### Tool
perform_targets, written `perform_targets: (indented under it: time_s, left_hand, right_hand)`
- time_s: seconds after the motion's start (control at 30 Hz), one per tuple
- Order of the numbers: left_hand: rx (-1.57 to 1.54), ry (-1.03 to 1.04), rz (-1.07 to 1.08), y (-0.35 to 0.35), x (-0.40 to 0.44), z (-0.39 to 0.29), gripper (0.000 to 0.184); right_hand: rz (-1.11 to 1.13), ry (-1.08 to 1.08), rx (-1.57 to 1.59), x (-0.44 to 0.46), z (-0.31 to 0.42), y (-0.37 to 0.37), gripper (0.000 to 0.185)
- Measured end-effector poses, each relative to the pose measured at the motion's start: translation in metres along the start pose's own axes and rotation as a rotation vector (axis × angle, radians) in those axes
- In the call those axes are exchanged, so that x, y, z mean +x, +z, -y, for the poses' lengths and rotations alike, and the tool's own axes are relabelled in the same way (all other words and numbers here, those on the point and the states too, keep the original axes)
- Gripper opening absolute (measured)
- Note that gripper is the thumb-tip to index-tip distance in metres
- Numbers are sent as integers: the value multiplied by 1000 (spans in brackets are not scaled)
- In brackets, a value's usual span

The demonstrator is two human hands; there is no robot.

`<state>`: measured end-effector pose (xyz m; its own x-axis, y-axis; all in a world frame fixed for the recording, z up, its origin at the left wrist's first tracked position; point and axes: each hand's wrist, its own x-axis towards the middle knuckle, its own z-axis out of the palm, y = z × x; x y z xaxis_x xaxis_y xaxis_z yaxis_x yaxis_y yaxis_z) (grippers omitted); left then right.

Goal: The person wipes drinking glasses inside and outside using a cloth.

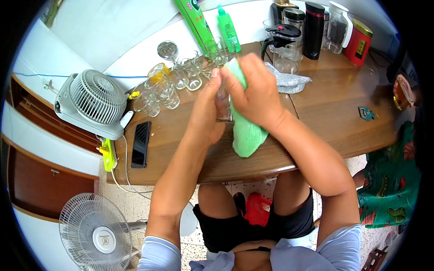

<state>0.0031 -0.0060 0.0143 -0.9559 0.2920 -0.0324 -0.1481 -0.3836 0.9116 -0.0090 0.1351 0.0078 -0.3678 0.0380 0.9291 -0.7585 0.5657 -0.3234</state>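
Note:
Over the middle of the wooden table (190, 158), my left hand (208, 106) is closed round the left side of a clear glass (223, 105). My right hand (257, 90) grips a light green cloth (248, 137) at the glass's right side and top. The cloth hangs down toward the table's front edge. Part of the glass is hidden by my hands and the cloth. Several clear glasses (166, 92) stand behind and to the left of my left hand. A grey cloth (289, 82) lies behind my right hand, beside a glass teapot (288, 56).
A small white fan (98, 97) and a black phone (141, 144) are at the left. Behind stand a green bottle (228, 30), a black flask (313, 31) and a red tin (358, 44). A bottle opener (366, 113) lies right. Another person's patterned clothing (386, 185) shows there.

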Motion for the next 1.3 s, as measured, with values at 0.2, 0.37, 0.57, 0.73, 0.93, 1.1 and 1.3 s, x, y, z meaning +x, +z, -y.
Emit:
perform_targets:
  time_s: [0.2, 0.37, 0.57, 0.73, 0.93, 1.1, 1.3]
  left_hand:
    - [-18, -23, 8, 5, -6, 4, 65]
    - [-125, 203, -138, 0, 0, -13, 49]
    - [-94, 53, -127, 0, 0, -3, 49]
    - [-96, -87, 151, 3, -4, -1, 53]
    - [-170, 45, -144, -2, -1, -8, 55]
    - [-114, 31, -129, -13, 7, -7, 58]
    - [-91, -180, 147, 10, -3, -4, 75]
  right_hand:
    - [-44, 227, 45, 3, -14, -3, 19]
    - [189, 84, 49, -20, 15, 7, 22]
    - [116, -43, -19, -10, 12, 5, 23]
    - [-117, 191, 6, 8, -17, -4, 22]
    - [118, 67, 68, -19, 4, 12, 22]
    - [165, -70, 66, -19, 21, 10, 23]
    - [-109, 135, 16, 7, -16, -3, 25]
